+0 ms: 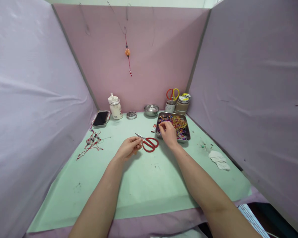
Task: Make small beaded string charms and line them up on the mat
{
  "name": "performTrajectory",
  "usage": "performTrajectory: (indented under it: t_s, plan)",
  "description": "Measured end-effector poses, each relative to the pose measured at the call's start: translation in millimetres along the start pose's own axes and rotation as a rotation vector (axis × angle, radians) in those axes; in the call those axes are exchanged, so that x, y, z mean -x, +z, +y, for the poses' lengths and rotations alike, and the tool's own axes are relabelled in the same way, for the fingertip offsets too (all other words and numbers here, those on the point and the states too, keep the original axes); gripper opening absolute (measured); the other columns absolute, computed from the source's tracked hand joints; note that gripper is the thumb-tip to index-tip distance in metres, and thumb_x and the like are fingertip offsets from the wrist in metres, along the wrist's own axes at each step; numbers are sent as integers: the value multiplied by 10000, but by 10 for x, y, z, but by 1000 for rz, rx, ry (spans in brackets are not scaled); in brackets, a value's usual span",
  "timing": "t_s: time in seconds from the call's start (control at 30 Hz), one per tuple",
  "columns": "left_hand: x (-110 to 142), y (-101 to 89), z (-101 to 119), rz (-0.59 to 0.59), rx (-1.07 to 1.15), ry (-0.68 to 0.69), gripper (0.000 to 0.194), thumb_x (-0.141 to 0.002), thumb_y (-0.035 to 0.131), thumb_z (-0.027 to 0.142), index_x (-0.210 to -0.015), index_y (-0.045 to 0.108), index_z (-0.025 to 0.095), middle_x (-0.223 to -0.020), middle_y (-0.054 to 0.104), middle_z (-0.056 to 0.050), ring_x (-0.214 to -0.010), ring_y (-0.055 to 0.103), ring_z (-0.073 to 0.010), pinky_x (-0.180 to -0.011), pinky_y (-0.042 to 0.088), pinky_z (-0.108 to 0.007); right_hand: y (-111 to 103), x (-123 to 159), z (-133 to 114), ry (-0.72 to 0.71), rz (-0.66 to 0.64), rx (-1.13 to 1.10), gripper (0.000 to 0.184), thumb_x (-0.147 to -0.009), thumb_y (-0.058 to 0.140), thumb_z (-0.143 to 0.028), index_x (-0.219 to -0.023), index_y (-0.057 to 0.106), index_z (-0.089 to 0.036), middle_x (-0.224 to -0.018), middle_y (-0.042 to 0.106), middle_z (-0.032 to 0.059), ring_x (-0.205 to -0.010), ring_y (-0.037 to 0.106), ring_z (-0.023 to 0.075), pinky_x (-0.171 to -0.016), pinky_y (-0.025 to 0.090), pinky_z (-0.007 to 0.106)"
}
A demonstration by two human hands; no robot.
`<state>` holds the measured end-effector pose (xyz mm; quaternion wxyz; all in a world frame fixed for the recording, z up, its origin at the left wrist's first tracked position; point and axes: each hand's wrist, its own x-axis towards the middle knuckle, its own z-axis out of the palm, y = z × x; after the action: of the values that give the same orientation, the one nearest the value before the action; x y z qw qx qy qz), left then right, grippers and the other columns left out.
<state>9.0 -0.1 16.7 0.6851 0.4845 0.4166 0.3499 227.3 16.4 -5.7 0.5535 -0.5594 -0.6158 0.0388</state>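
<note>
My left hand is over the table beside red-handled scissors, its thumb and fingertips pressed together. Whatever they pinch is too small to make out. The scissors lie with blades pointing up and left, partly behind my left fingertips. Over the left side of a metal tray is my right hand, fingers curled together at the tips. I cannot see what, if anything, sits in them. Purple and dark beads fill the tray, along with a bundle of yellow-orange cords.
Red beaded cords lie at left below a phone. Along the back stand a white jar, a round tin, a steel bowl and lidded jar. A crumpled white cloth lies right. A beaded pendant hangs behind.
</note>
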Motion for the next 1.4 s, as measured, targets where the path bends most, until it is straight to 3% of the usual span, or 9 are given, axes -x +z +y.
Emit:
performTrajectory:
  t_s: [0.2,0.27,0.53,0.77,0.93,1.1,1.4]
  plan:
    - [-7,-4,-15,3,16,20,376,-627,776,429,-784,603,135,-556,501,20,-514,468,-83,-427,254,-188,-50,-13,56,-33,51,252,91,-839,547,-260,-821,618,-204,-958,633,88,-944,525,257,-841,363,398]
    - [-4,1,-14,3,18,16,376,-625,776,429,-784,603,135,-553,500,22,-508,464,-83,-426,253,-189,-39,-3,8,-60,41,194,83,-836,553,-258,-821,616,-207,-993,640,81,-971,534,253,-862,363,399]
    - [26,54,31,5,39,12,371,-586,796,420,-721,591,142,-531,489,21,-505,466,-89,-417,235,-185,70,73,-123,15,-102,-184,63,-801,549,-265,-764,576,-222,-780,638,35,-708,566,182,-715,446,330]
    - [21,51,9,12,44,19,365,-579,799,411,-717,598,139,-532,494,17,-507,476,-91,-422,226,-184,133,147,-234,56,-187,-259,43,-757,567,-270,-761,554,-229,-748,625,16,-668,548,166,-671,438,316]
    - [17,50,-2,10,35,19,385,-569,802,426,-726,602,137,-531,496,20,-506,476,-89,-425,221,-183,149,164,-268,38,-222,-311,149,-772,567,-251,-919,577,-229,-810,643,23,-691,562,169,-676,441,316]
    - [26,72,10,16,11,25,361,-577,797,420,-700,605,139,-529,505,17,-510,475,-87,-437,239,-186,157,166,-256,-34,-229,-282,37,-781,582,-234,-800,612,-227,-820,637,37,-720,550,180,-705,435,327]
    - [-13,40,-51,33,-48,44,344,-613,758,438,-700,601,144,-542,515,13,-464,430,-71,-424,216,-194,162,176,-289,-116,-215,-240,32,-783,594,-212,-794,612,-236,-818,636,28,-751,533,190,-784,425,351]
